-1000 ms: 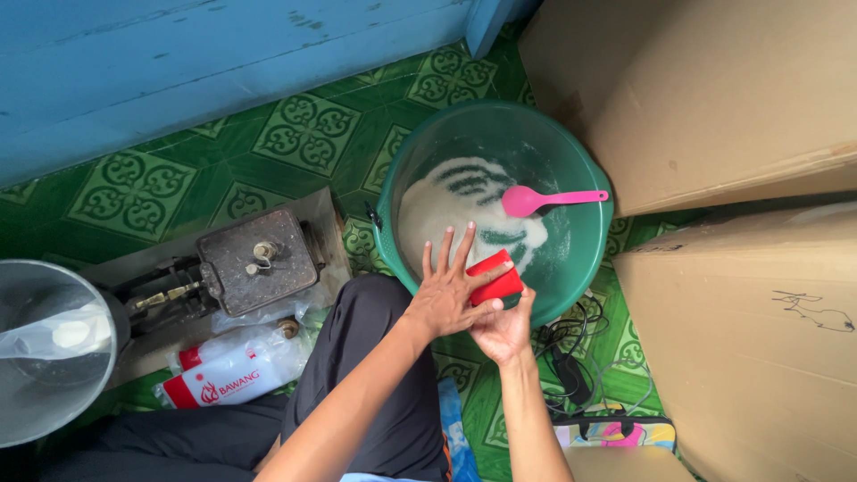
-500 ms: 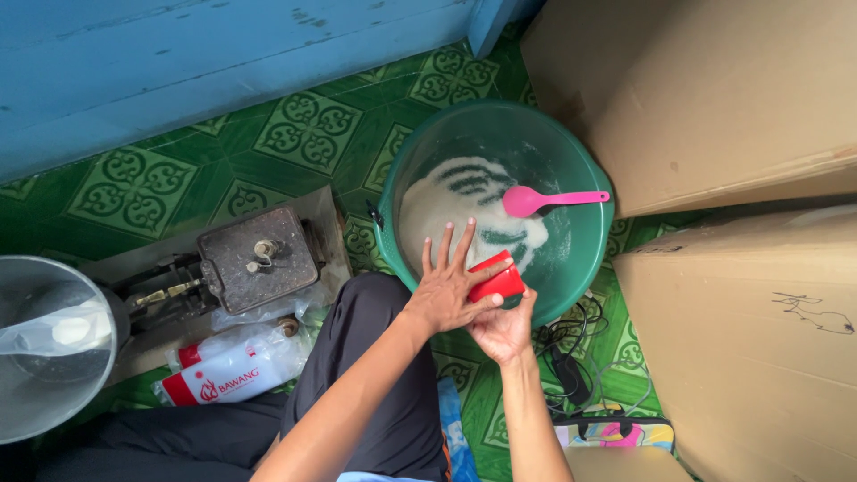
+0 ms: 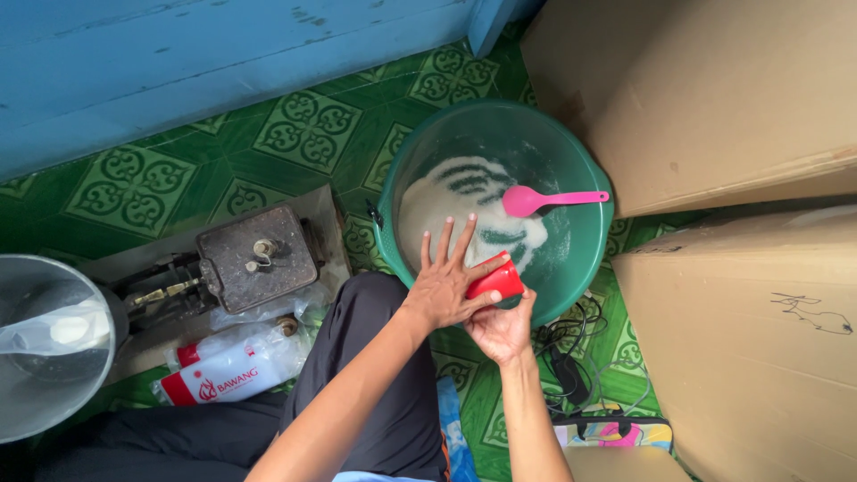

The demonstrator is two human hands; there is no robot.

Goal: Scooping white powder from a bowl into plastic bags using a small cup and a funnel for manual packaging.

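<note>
My right hand grips a red cup from below, at the near rim of a green bucket. My left hand lies flat across the top of the cup with its fingers spread and straight. The bucket holds a heap of white grains, and a pink plastic spoon rests on them, its handle pointing right.
Large cardboard boxes stand to the right of the bucket. A dark metal device and a clear packet with a red label lie on the green patterned floor at left. A metal bowl sits at far left. Black cables lie beside the bucket.
My left hand has slid a little further left across the top of the red cup, covering more of it. The right hand and cup stay in place.
</note>
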